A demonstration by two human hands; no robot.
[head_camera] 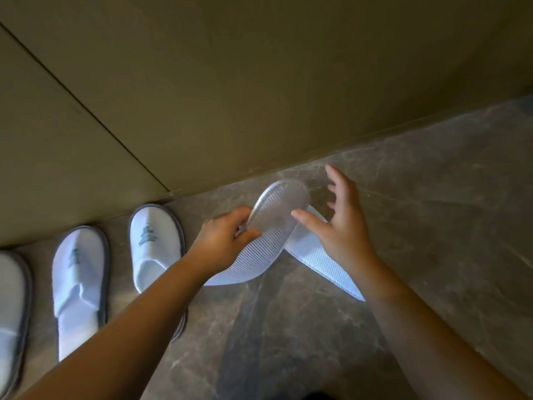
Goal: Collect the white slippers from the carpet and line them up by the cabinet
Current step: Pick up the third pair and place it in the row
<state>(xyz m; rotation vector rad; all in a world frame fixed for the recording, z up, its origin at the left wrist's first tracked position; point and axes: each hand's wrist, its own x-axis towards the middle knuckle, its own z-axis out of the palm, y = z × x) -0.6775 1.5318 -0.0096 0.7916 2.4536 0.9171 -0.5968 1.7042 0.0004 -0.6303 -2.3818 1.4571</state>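
Note:
Three white slippers with grey trim stand toe-first against the cabinet: one beside my left arm, one further left, one cut off by the left edge. Two more slippers lie crossed, soles up, on the stone floor. My left hand grips the left edge of the upper slipper, its textured sole facing me. The lower slipper lies partly beneath it. My right hand hovers open over that slipper with fingers spread, thumb close to the upper sole.
The olive cabinet front has a dark vertical seam and meets the grey marble floor along a slanted baseline. Bare floor stretches to the right of the crossed slippers.

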